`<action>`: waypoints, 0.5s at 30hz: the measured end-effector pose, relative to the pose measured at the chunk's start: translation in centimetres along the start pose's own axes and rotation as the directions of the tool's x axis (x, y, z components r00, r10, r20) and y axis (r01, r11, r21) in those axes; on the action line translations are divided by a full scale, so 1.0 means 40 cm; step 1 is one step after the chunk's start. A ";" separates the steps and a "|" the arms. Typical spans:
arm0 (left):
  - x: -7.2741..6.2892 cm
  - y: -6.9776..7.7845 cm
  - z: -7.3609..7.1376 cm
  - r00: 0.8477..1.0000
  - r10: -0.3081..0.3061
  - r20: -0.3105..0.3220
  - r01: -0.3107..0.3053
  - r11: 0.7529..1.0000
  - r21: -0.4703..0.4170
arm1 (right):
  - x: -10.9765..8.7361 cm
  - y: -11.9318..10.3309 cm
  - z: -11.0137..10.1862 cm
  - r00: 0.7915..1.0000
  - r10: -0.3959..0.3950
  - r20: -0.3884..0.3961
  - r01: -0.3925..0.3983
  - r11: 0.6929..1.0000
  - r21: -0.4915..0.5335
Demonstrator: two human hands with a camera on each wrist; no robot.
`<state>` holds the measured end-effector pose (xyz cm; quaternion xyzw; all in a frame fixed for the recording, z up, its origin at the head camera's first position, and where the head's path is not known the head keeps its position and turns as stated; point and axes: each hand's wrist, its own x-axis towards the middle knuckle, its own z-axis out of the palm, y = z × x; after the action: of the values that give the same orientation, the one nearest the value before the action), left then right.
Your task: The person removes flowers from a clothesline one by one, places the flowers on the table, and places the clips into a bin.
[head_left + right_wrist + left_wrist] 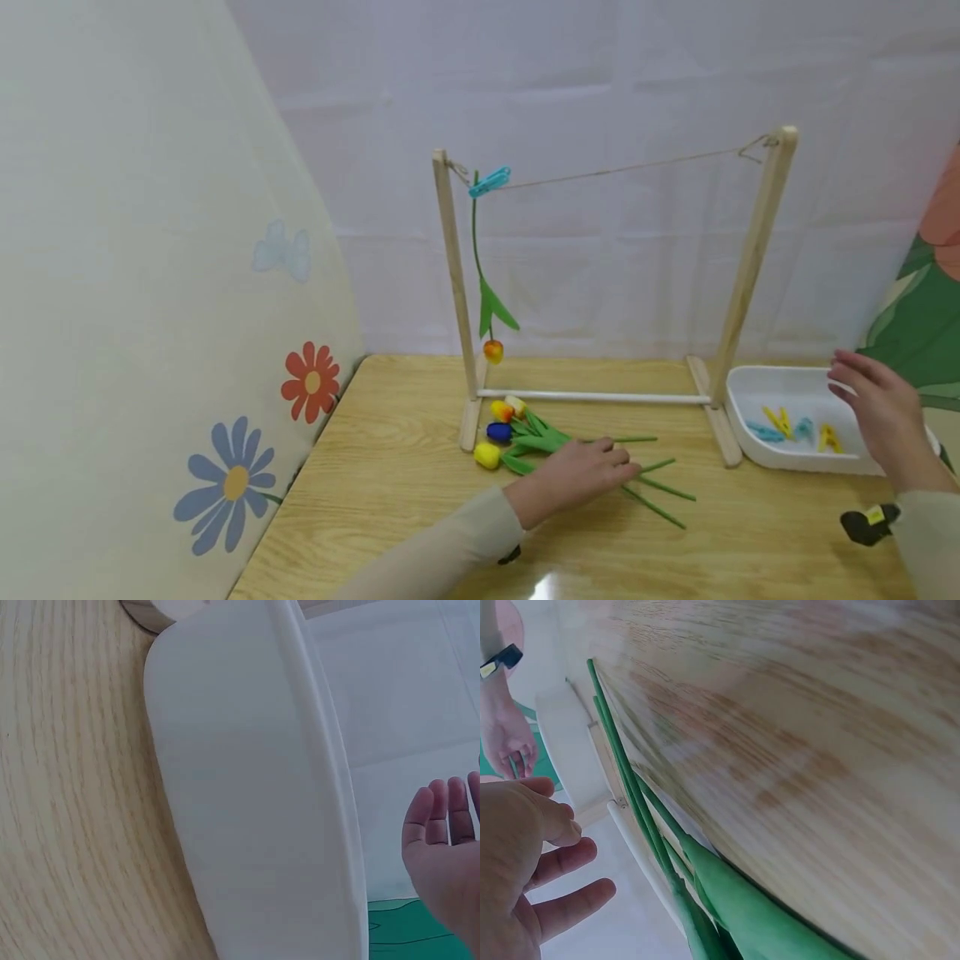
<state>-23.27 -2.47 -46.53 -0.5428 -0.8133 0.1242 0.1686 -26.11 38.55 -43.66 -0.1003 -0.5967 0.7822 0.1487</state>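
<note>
Several artificial tulips (551, 437) lie bundled on the table, with yellow, blue, orange and white heads to the left and green stems (630, 787) fanning right. Over these stems hovers my left hand (581, 477), its fingers spread and holding nothing in the left wrist view. My right hand (888, 417) is raised above the right side of a white tray (757, 387), fingers loosely bent and nothing in them. Inside the tray lie yellow clothespins (830, 438) and blue clothespins (765, 432). The right wrist view shows mostly the tray's outer wall (247, 780).
Behind the tulips stands a wooden frame (742, 275) with a string (600, 173) tied between its posts. A blue clothespin (490, 182) near the left post holds an orange tulip (492, 351) head down. A white rod (592, 396) joins the posts low down.
</note>
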 end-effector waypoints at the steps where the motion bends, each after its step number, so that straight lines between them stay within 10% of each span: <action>1: -0.003 -0.001 -0.001 1.000 -0.002 0.003 0.002 1.000 -0.001 | 0.000 -0.003 0.004 1.000 -0.002 0.000 0.002 1.000 0.003; 15: -0.049 -0.041 -0.032 0.998 -0.021 0.062 0.021 1.000 0.008 | -0.001 -0.050 0.054 0.989 -0.083 0.122 0.065 0.988 0.141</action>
<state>-23.45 -4.89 -44.99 -0.5294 -0.8234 0.1422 0.1465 -26.57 37.09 -41.15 -0.0175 -0.5533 0.8200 0.1457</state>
